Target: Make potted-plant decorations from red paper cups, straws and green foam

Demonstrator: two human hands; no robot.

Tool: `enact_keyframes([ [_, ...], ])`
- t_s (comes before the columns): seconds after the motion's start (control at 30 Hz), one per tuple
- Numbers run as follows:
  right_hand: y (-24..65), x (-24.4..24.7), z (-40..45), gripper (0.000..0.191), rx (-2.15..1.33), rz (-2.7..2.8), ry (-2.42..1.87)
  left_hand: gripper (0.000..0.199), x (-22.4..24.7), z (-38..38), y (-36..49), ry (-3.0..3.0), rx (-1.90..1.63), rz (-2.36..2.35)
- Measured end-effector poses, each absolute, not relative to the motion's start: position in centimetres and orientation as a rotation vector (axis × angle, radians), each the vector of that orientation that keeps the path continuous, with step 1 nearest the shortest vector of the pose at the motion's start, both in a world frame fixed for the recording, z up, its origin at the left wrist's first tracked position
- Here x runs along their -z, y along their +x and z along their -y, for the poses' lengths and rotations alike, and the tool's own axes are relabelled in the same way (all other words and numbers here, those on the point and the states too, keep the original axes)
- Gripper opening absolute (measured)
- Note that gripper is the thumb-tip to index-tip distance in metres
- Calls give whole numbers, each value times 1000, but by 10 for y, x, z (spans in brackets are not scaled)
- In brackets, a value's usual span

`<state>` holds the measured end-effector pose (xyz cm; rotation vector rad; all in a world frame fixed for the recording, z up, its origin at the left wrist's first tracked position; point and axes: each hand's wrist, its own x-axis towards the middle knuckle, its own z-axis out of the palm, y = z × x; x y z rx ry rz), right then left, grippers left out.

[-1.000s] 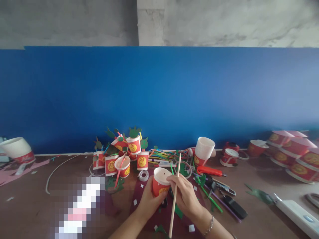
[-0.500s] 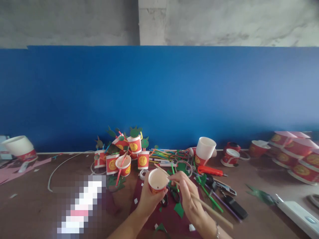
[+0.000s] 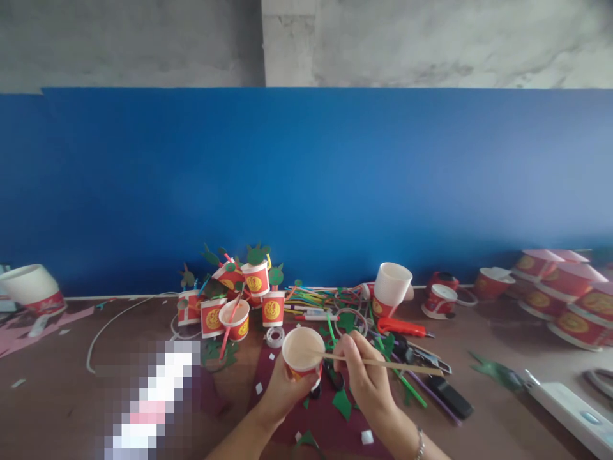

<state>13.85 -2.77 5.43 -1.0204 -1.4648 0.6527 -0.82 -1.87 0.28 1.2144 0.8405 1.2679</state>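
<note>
A paper cup, red with a yellow emblem and a cream inside, is in my left hand. The fingers wrap around its side and the open mouth tilts toward me. My right hand is closed on a thin wooden chopstick. Its left end reaches into the cup's mouth, and its thicker end sticks out to the right. Whether the tip touches the cup's inner wall I cannot tell. Below both hands lies a dark red sheet with green paper scraps on it.
Decorated cups with green cutouts and straws cluster at the back left. Behind my hands lie coloured sticks, a tape roll and an orange-handled tool. White stacked cups, a black object and a glue gun are right.
The chopstick has swung from slanting past the cup's rim to nearly level, its end now inside the cup. My left hand still holds the cup; the view has shifted slightly.
</note>
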Motion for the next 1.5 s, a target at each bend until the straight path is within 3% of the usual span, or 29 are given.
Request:
enact_keyframes([
  [1.5, 137, -53, 31, 41, -660, 1489, -988, 60, 6, 19, -11, 1139, -1257, -705],
])
